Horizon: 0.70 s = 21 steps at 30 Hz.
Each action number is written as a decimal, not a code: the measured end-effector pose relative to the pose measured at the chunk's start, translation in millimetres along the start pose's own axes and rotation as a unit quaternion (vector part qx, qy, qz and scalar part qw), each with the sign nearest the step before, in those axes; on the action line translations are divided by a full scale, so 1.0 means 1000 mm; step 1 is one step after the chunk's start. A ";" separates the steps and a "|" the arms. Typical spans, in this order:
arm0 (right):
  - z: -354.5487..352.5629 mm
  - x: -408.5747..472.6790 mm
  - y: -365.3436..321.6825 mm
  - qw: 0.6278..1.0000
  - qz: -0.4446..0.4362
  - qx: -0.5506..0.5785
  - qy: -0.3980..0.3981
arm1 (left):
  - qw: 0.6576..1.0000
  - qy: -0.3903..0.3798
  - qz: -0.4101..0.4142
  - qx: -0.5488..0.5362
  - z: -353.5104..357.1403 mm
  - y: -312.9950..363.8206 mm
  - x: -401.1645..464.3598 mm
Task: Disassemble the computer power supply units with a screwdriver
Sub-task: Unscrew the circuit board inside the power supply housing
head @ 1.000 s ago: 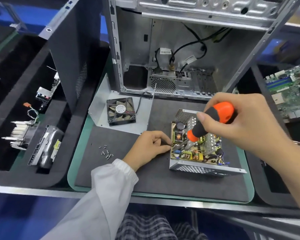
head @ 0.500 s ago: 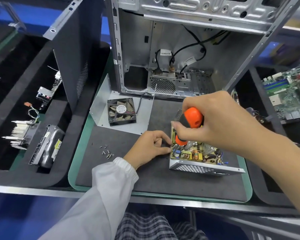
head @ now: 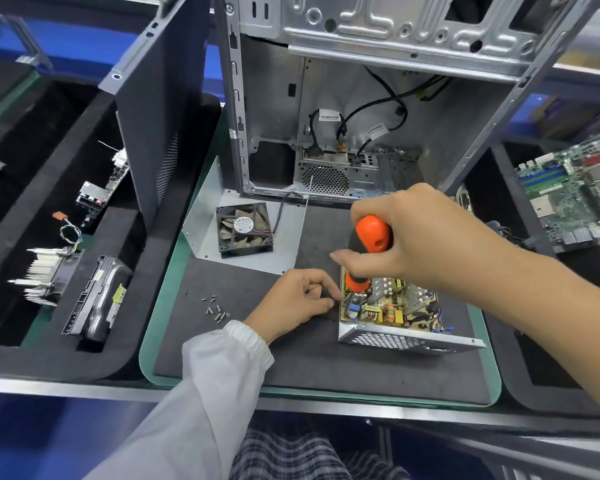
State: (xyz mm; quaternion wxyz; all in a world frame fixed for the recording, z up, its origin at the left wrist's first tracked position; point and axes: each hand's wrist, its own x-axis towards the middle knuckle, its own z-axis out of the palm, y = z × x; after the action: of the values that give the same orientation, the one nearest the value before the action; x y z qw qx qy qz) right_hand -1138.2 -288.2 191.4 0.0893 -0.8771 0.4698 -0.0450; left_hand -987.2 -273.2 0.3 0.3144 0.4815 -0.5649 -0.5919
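An opened power supply unit (head: 402, 337) lies on the dark mat, its circuit board with coils and heat sinks exposed in a silver perforated housing. My right hand (head: 420, 237) grips an orange and black screwdriver (head: 369, 245), held nearly upright with its tip down at the board's left edge. My left hand (head: 293, 299) rests on the mat with curled fingers touching the unit's left side. Whether it pinches anything is hidden. Several loose screws (head: 216, 310) lie on the mat to the left.
A black case fan (head: 244, 230) sits on a silver cover plate (head: 205, 216). The empty computer case (head: 343, 109) stands behind. Left foam trays hold a heat sink (head: 44, 275) and a hard drive (head: 97, 303). A green motherboard (head: 575, 188) lies at right.
My right hand has swung the screwdriver leftward and more upright, from over the middle of the board to its left edge. My left hand has stayed at the unit's left side.
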 end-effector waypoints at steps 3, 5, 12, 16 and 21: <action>-0.004 0.002 0.002 0.999 -0.022 0.017 -0.034 | 0.999 0.011 -0.012 -0.028 0.000 0.001 -0.002; -0.007 0.000 0.003 0.996 -0.046 0.033 -0.068 | 0.998 0.010 -0.018 -0.055 0.001 0.004 -0.004; -0.029 0.004 0.010 0.975 -0.070 0.035 -0.210 | 0.991 -0.087 0.024 -0.100 -0.008 0.026 -0.017; -0.034 0.004 0.002 0.954 -0.125 -0.081 -0.261 | 0.992 -0.085 0.044 -0.079 -0.002 0.038 -0.014; -0.032 0.001 -0.005 0.931 -0.129 -0.215 -0.267 | 0.992 -0.079 0.091 -0.042 0.006 0.049 -0.006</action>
State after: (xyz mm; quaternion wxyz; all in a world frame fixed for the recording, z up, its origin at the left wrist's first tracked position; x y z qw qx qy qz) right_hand -1139.0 -289.6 223.4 0.0139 -0.9082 0.3096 0.2814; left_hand -998.6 -273.4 48.9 0.3411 0.3666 -0.6039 -0.6201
